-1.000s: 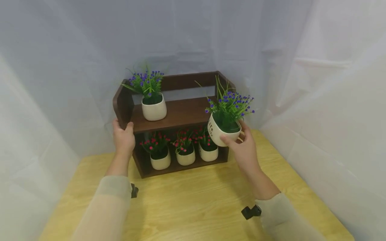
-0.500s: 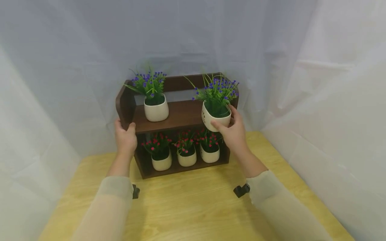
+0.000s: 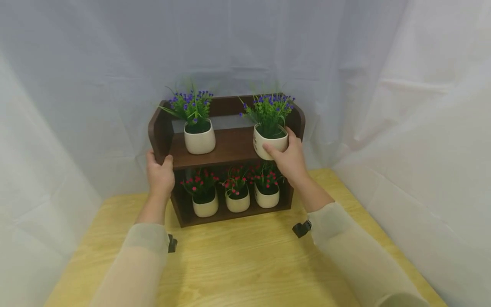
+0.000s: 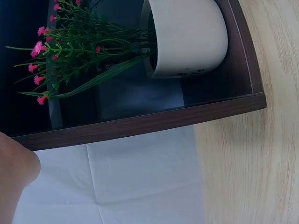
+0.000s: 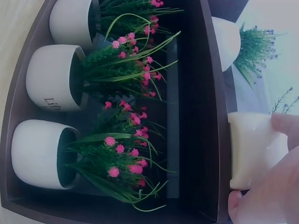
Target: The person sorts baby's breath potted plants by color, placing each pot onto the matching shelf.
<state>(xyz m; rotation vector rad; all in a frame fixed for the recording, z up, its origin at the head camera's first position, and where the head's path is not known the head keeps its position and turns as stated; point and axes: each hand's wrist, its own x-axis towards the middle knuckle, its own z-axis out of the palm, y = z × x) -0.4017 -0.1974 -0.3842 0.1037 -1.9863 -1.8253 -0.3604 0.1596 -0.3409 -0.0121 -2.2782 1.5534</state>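
Observation:
A dark brown two-tier wooden shelf stands on the table. With thumb in front and fingers behind, my left hand grips its left side panel at upper-board height. My right hand holds a white flowerpot of purple flowers by its right side, thumb on the front. That pot is upright at the right of the upper board; its base is at the board's front edge, and whether it bears on the board I cannot tell. Another white pot with purple flowers sits on the upper board's left part.
On the lower tier three white pots with pink-red flowers stand in a row: a left one, a middle one and a right one. The wooden table lies in front, with white sheeting around it.
My right hand has moved left and back with the flowerpot, from in front of the shelf to the upper board, and the pot has become more upright. My left hand stays on the side panel.

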